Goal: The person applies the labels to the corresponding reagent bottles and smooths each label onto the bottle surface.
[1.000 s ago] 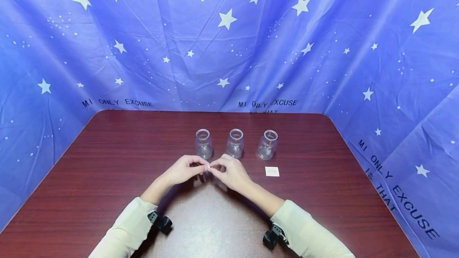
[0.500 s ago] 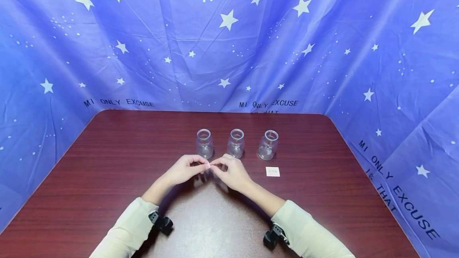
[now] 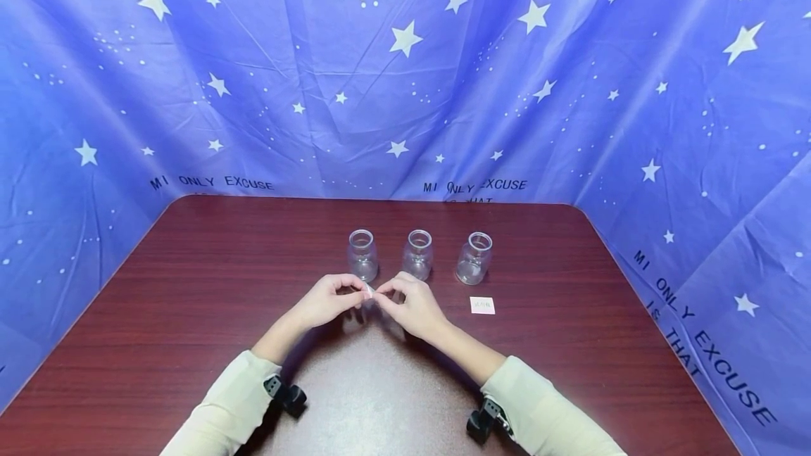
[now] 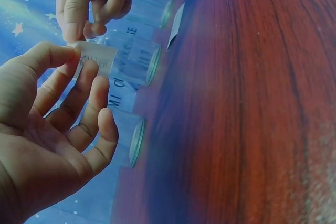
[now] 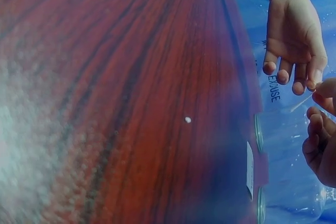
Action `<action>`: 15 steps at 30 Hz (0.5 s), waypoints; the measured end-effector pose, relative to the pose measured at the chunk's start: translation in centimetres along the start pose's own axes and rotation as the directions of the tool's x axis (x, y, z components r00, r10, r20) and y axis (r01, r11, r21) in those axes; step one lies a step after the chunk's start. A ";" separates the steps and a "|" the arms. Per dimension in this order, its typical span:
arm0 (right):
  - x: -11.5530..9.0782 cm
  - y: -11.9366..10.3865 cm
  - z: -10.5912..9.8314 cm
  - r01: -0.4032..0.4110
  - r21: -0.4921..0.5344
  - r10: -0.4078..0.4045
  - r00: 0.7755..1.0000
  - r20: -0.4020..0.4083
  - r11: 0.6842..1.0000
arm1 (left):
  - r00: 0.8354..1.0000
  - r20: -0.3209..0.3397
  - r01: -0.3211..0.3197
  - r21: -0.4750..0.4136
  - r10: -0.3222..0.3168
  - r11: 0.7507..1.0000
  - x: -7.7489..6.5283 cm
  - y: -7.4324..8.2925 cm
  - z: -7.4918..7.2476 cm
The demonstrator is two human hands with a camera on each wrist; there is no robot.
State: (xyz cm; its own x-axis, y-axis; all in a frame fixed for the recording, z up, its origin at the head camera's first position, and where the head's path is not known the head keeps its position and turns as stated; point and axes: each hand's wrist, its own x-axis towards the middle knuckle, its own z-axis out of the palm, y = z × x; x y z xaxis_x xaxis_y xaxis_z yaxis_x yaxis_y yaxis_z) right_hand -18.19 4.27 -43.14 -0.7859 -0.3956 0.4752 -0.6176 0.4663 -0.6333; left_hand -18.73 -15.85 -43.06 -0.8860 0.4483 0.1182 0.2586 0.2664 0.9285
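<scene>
Both hands meet above the table, in front of the left and middle jars. My left hand [image 3: 326,300] pinches a small white paper label [image 4: 100,60] between thumb and forefinger, its other fingers loosely bent. Thumb and forefinger of my right hand [image 3: 412,305] pinch the same label at its edge, close to the left fingertips. Faint writing shows on the label in the left wrist view. Three clear glass jars without lids stand upright in a row: a left jar [image 3: 362,262], a middle jar [image 3: 417,259] and a right jar [image 3: 474,262].
A second small label [image 3: 482,305] with writing lies flat before the right jar. The dark red wooden table [image 3: 209,266] reaches back to a blue curtain [image 3: 317,55] with stars. A tiny white spot [image 5: 188,120] shows on the table in the right wrist view.
Both hands stay in nearly the same place. The label between their fingertips has turned slightly and shows a little more. The jars and the second label have not moved on the table.
</scene>
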 end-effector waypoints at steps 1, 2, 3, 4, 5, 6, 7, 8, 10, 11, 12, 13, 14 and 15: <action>0.0 0.1 0.0 0.003 0.000 -0.003 1.000 -0.002 1.000 | 1.000 0.001 0.002 0.003 -0.002 1.000 0.0 0.0 0.0; 0.0 0.1 0.0 0.005 0.002 -0.005 1.000 -0.005 1.000 | 1.000 -0.001 0.006 0.005 -0.006 1.000 0.0 0.0 0.0; 0.0 0.1 -0.1 0.004 0.006 -0.004 1.000 -0.009 1.000 | 1.000 -0.002 0.009 0.007 -0.009 1.000 0.1 0.0 0.0; -0.1 0.1 -0.1 0.003 0.010 -0.003 1.000 -0.015 1.000 | 1.000 -0.004 0.016 0.006 -0.016 1.000 0.1 0.0 0.0; -0.1 0.1 -0.2 0.000 0.013 0.000 1.000 -0.019 1.000 | 1.000 -0.004 0.023 0.003 -0.023 1.000 0.1 0.0 0.1; -0.1 0.1 -0.2 -0.004 0.017 0.004 1.000 -0.024 1.000 | 1.000 -0.003 0.028 -0.001 -0.028 1.000 0.2 -0.1 0.1; 0.0 0.0 -0.3 -0.010 0.021 0.010 1.000 -0.028 1.000 | 0.999 -0.003 0.034 -0.004 -0.034 0.999 0.2 -0.1 0.1; 0.0 0.1 -0.3 -0.015 0.025 0.016 0.999 -0.033 1.000 | 0.999 -0.001 0.040 -0.006 -0.040 0.999 0.2 -0.1 0.2; 0.0 0.1 -0.4 -0.027 0.031 0.028 0.999 -0.038 0.999 | 0.999 0.003 0.049 -0.008 -0.049 0.999 0.2 -0.2 0.2; 0.0 0.2 -0.4 -0.033 0.031 0.034 0.999 -0.040 0.999 | 0.999 0.006 0.052 -0.007 -0.052 0.999 0.2 -0.3 0.2; 0.0 0.2 -0.4 -0.039 0.031 0.040 0.998 -0.042 0.999 | 0.999 0.007 0.053 -0.005 -0.053 0.999 0.2 -0.3 0.2; 0.0 0.2 -0.5 -0.043 0.032 0.045 0.998 -0.045 0.999 | 0.998 0.006 0.055 -0.001 -0.055 0.999 0.2 -0.3 0.2; 0.1 0.3 -0.5 -0.050 0.033 0.051 0.998 -0.048 0.998 | 0.998 0.005 0.056 0.001 -0.056 0.998 0.2 -0.4 0.2; 0.1 0.3 -0.6 -0.057 0.034 0.059 0.997 -0.051 0.998 | 0.998 0.003 0.057 0.001 -0.057 0.998 0.2 -0.4 0.1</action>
State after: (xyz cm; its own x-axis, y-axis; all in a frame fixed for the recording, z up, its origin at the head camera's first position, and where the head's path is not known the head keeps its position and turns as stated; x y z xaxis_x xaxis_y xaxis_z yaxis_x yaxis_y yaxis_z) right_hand -18.47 4.82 -42.93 -0.8213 -0.3263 0.4680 -0.5705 0.4610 -0.6797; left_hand -18.98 -15.71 -43.43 -0.8981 0.4352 0.0636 0.2079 0.2925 0.9334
